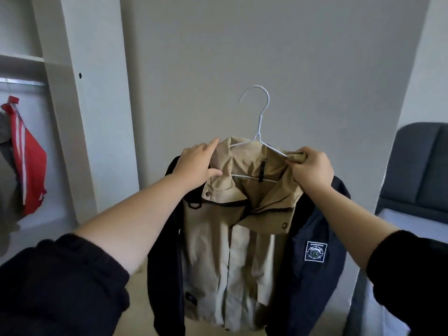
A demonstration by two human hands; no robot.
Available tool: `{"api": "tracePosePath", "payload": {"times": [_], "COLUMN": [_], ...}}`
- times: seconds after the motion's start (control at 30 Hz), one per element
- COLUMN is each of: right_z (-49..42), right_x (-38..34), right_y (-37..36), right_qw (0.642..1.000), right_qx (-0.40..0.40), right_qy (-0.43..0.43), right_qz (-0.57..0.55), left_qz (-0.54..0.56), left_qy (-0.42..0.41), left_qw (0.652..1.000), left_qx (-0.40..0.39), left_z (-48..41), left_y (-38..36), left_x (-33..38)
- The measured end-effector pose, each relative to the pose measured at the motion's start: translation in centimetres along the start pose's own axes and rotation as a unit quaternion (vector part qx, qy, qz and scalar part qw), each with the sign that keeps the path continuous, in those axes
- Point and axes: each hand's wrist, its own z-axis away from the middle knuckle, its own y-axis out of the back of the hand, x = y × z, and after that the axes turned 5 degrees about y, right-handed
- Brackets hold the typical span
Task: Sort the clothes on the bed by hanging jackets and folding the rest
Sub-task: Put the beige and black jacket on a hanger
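Facing a grey wall [315,69], right hand [310,168] grips the jacket [230,251], left hand [196,166] touches it flat.

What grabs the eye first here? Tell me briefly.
A tan and navy jacket on a white hanger fills the centre, held up before a bare wall. The right hand grips its collar and the left hand rests on its other shoulder. At far left a red jacket hangs in the wardrobe.

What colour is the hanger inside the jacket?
White. The hanger is thin wire, its hook clear above the tan jacket; the head view shows it best.
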Motion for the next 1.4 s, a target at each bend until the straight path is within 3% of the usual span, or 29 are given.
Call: {"api": "tracePosePath", "payload": {"times": [0.07, 0.23, 0.53, 0.77, 0.97, 1.17, 1.3, 1.4], "right_z": [-0.9, -1.3, -0.5, -1.3, 4.0, 13.5, 17.7, 19.9], "right_x": [0.2, 1.0, 1.8, 5.4, 19.0, 32.7, 37.4, 38.4], "right_y": [3.4, 12.5, 29.4, 36.8, 34.6, 27.3, 22.2, 19.2], "right_qw": [0.999, 0.991, 0.97, 0.961, 0.965, 0.929, 0.905, 0.891], "right_qx": [0.032, 0.106, 0.197, 0.202, 0.009, -0.144, -0.17, -0.105], "right_qy": [0.013, 0.008, -0.015, -0.059, -0.169, -0.251, -0.279, -0.198], "right_qz": [0.017, 0.077, 0.145, 0.181, 0.199, 0.23, 0.271, 0.395], "left_qz": [0.067, 0.207, 0.297, 0.309, 0.273, 0.255, 0.273, 0.31], "left_qy": [0.031, 0.129, 0.055, 0.021, 0.024, 0.034, 0.074, 0.1], "left_qw": [0.997, 0.97, 0.948, 0.95, 0.951, 0.922, 0.902, 0.888], "left_qx": [0.027, 0.009, 0.103, 0.031, -0.145, -0.29, -0.325, -0.326], "left_z": [-1.6, -4.4, -5.0, -4.9, 0.5, 9.3, 13.8, 15.6], "left_y": [1.3, 4.3, 8.5, 8.6, -4.9, -20.7, -28.3, -31.9], "left_x": [3.6, 12.7, 27.8, 35.4, 40.0, 40.6, 39.2, 38.5]}}
